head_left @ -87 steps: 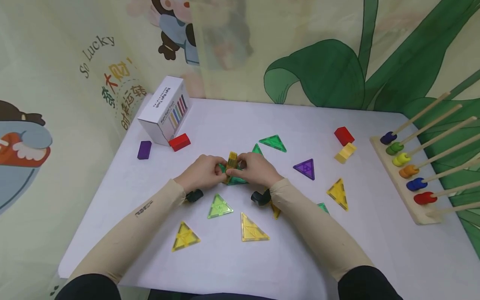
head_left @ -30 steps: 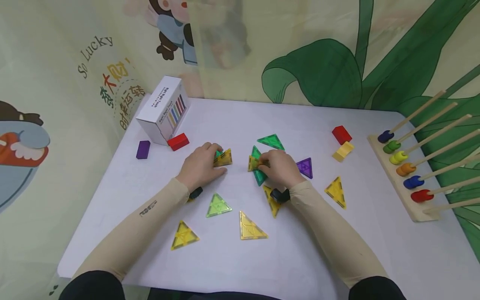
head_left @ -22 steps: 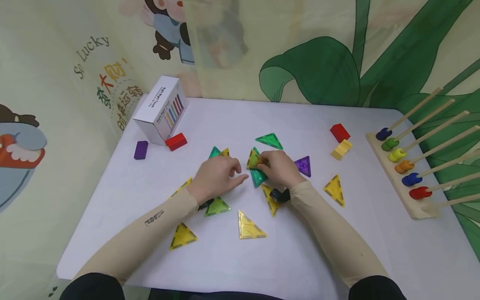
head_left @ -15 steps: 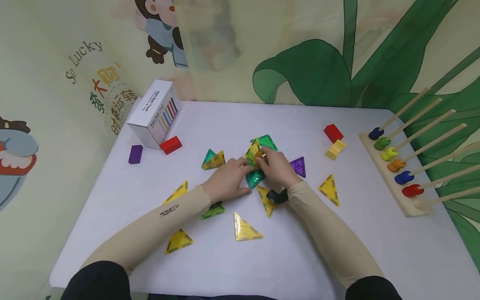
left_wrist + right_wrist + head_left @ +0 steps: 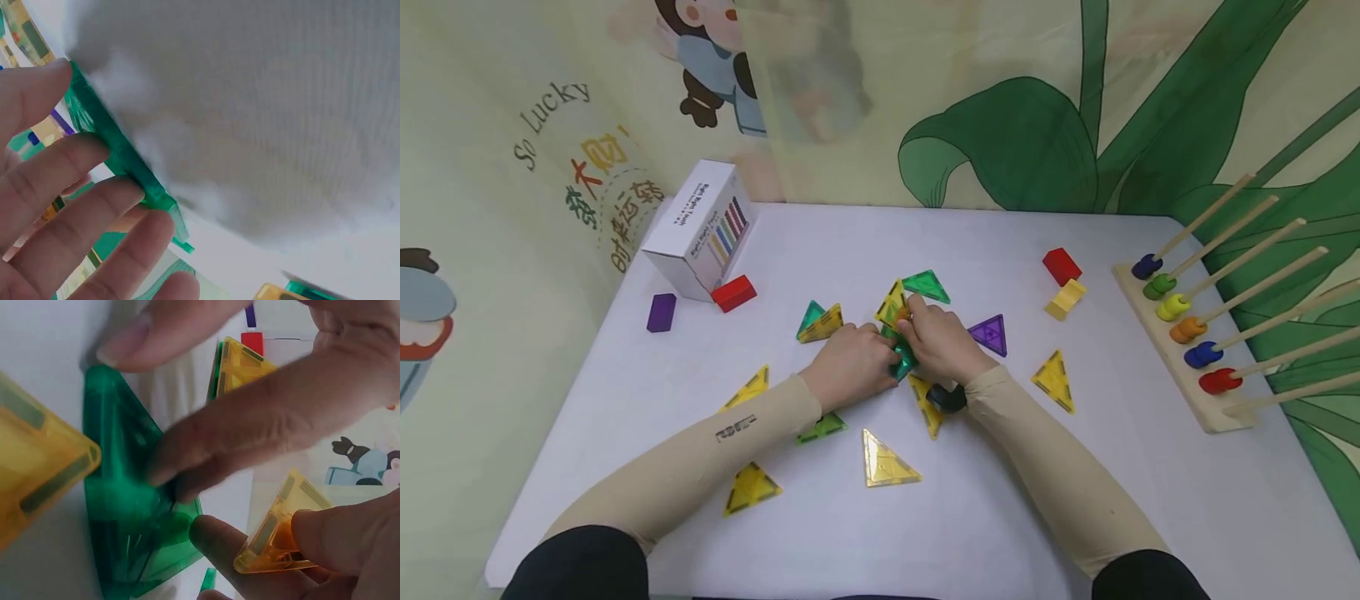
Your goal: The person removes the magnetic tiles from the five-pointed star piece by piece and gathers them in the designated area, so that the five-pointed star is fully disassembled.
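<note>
At mid-table, my left hand (image 5: 853, 362) holds a green triangle magnetic tile (image 5: 904, 360). In the left wrist view its thumb and fingertips lie along the tile's edge. My right hand (image 5: 947, 342) pinches a small yellow triangle tile (image 5: 891, 305) between thumb and finger; the right wrist view shows this yellow tile (image 5: 284, 528) tilted just beside the green one (image 5: 125, 506). Left of the hands, a yellow tile (image 5: 822, 325) leans against a green tile (image 5: 810, 315). Behind the hands lies another green triangle (image 5: 927, 286), with a purple triangle (image 5: 990, 335) to the right.
Several yellow tiles lie nearer the front, among them a pale one (image 5: 886, 462). A light-green tile (image 5: 823, 427) is partly under my left wrist. A white box (image 5: 700, 225) and red block (image 5: 734, 293) stand back left; a peg board (image 5: 1187, 367) stands at the right.
My left hand has let go of the yellow and green tiles at left and moved right onto the green tile. My right hand has lifted its yellow tile upright. The head view has shifted slightly.
</note>
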### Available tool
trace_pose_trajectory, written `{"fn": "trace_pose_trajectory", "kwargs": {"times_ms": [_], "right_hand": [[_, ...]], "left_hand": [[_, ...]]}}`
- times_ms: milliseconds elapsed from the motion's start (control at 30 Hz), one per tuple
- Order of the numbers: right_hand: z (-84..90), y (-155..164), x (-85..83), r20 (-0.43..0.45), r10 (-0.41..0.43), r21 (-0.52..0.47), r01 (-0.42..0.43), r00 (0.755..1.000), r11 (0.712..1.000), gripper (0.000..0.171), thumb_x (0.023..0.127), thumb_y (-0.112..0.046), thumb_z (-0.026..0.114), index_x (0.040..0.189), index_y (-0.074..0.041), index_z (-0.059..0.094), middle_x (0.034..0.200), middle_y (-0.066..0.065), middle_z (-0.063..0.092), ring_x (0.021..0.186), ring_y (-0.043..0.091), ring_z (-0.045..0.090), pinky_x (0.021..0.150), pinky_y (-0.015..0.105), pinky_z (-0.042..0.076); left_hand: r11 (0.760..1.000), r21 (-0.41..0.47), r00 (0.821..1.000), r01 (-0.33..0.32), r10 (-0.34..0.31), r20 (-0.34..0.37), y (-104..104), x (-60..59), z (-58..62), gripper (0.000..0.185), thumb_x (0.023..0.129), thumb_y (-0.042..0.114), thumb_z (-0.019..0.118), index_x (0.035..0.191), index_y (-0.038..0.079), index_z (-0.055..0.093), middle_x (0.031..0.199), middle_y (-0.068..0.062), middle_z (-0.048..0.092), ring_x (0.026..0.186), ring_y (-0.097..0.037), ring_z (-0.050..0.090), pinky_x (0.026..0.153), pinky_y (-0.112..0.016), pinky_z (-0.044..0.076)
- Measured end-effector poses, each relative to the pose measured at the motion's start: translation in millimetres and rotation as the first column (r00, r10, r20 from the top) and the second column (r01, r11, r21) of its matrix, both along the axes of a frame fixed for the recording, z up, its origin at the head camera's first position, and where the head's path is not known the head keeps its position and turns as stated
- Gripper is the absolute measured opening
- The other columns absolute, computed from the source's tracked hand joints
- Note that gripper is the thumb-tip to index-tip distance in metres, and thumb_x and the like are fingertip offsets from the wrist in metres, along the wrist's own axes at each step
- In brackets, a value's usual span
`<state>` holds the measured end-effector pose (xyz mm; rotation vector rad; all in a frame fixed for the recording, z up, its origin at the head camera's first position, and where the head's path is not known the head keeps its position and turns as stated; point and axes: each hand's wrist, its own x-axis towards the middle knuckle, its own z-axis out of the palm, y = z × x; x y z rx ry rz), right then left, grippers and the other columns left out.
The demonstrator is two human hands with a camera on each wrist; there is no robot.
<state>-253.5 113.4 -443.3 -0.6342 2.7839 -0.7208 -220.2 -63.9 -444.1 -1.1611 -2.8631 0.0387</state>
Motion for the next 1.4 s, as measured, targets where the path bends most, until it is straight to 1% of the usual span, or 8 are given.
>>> {"fn": "trace_pose_trajectory", "kwargs": {"times_ms": [133, 267, 433, 600, 933, 1167, 1300, 1400], "right_hand": [[-0.8, 1, -2.2, 0.064, -0.028, -0.096, 0.034, 0.998, 0.995, 0.021, 0.113, -0.026, 0.04, 0.12, -0.006, 0.045, 0.085, 0.008, 0.057, 0.071, 0.022, 0.053, 0.064, 0.032, 0.042], [-3.1, 2, -5.2, 0.115, -0.103, -0.189, 0.124, 0.988, 0.974, 0.025, 0.111, -0.024, 0.046, 0.126, -0.005, 0.051, 0.093, 0.011, 0.064, 0.074, 0.019, 0.055, 0.063, 0.027, 0.045], [-3.5, 1, -6.1, 0.107, -0.194, -0.169, 0.21, 0.975, 0.963, 0.028, 0.107, -0.024, 0.055, 0.125, -0.003, 0.062, 0.1, 0.016, 0.073, 0.078, 0.021, 0.062, 0.065, 0.028, 0.051], [-3.4, -2, -4.0, 0.163, -0.181, -0.204, 0.213, 0.97, 0.956, 0.024, 0.105, -0.024, 0.057, 0.115, -0.003, 0.065, 0.094, 0.012, 0.071, 0.077, 0.019, 0.06, 0.064, 0.026, 0.048], [-5.0, -2, -11.1, 0.48, -0.198, -0.369, 0.401, 0.855, 0.838, 0.03, 0.108, -0.029, 0.053, 0.127, -0.007, 0.062, 0.138, 0.013, 0.061, 0.115, 0.025, 0.055, 0.087, 0.032, 0.05], [-10.3, 0, -9.6, 0.437, -0.208, -0.373, 0.387, 0.875, 0.844, 0.022, 0.105, -0.026, 0.061, 0.106, -0.005, 0.068, 0.111, 0.009, 0.066, 0.085, 0.018, 0.053, 0.07, 0.025, 0.047], [-12.5, 4, -9.7, 0.414, -0.208, -0.374, 0.374, 0.886, 0.849, 0.021, 0.104, -0.026, 0.063, 0.105, -0.005, 0.069, 0.11, 0.01, 0.07, 0.086, 0.019, 0.055, 0.07, 0.026, 0.05], [-14.5, 8, -11.0, 0.418, -0.201, -0.368, 0.367, 0.886, 0.854, 0.021, 0.104, -0.026, 0.061, 0.104, -0.005, 0.067, 0.108, 0.009, 0.068, 0.088, 0.019, 0.055, 0.072, 0.026, 0.05]], "left_hand": [[0.998, 0.041, 0.998, -0.048, 0.046, 0.045, 1, 0.6, 0.3, 0.03, 0.088, 0.045, 0.081, 0.096, 0.016, 0.081, 0.095, 0.002, 0.077, 0.081, -0.019, 0.067, 0.068, -0.036, 0.058], [0.978, 0.118, 0.98, -0.17, 0.154, 0.129, 4, 0.1, -2.4, 0.054, 0.087, 0.052, 0.08, 0.113, 0.005, 0.073, 0.105, -0.007, 0.072, 0.088, -0.022, 0.066, 0.078, -0.035, 0.06], [0.952, 0.136, 0.95, -0.276, 0.249, 0.187, 6, -2.3, -3.6, 0.073, 0.088, 0.056, 0.078, 0.126, -0.005, 0.065, 0.111, -0.016, 0.066, 0.088, -0.026, 0.069, 0.081, -0.038, 0.062], [0.935, 0.126, 0.923, -0.331, 0.293, 0.249, 4, -2.8, -3.3, 0.072, 0.086, 0.054, 0.08, 0.123, -0.007, 0.067, 0.109, -0.017, 0.067, 0.087, -0.026, 0.072, 0.081, -0.038, 0.063], [0.885, 0.22, 0.857, -0.41, 0.291, 0.425, -3, -6.2, -1.1, 0.08, 0.084, 0.042, 0.086, 0.142, 0.001, 0.05, 0.128, -0.017, 0.064, 0.11, -0.028, 0.069, 0.097, -0.042, 0.059], [0.838, 0.27, 0.803, -0.474, 0.286, 0.522, -8, -7.9, -2.7, 0.088, 0.083, 0.04, 0.088, 0.147, 0.005, 0.039, 0.137, -0.016, 0.061, 0.123, -0.03, 0.065, 0.105, -0.045, 0.055], [0.833, 0.286, 0.802, -0.473, 0.274, 0.53, -10, -9.1, -4.8, 0.1, 0.083, 0.038, 0.088, 0.156, 0.007, 0.027, 0.138, -0.017, 0.06, 0.124, -0.029, 0.063, 0.105, -0.045, 0.054], [0.847, 0.274, 0.812, -0.456, 0.27, 0.518, -11, -9.5, -4.7, 0.094, 0.084, 0.037, 0.087, 0.155, 0.007, 0.035, 0.135, -0.015, 0.06, 0.12, -0.028, 0.064, 0.103, -0.044, 0.055]]}}
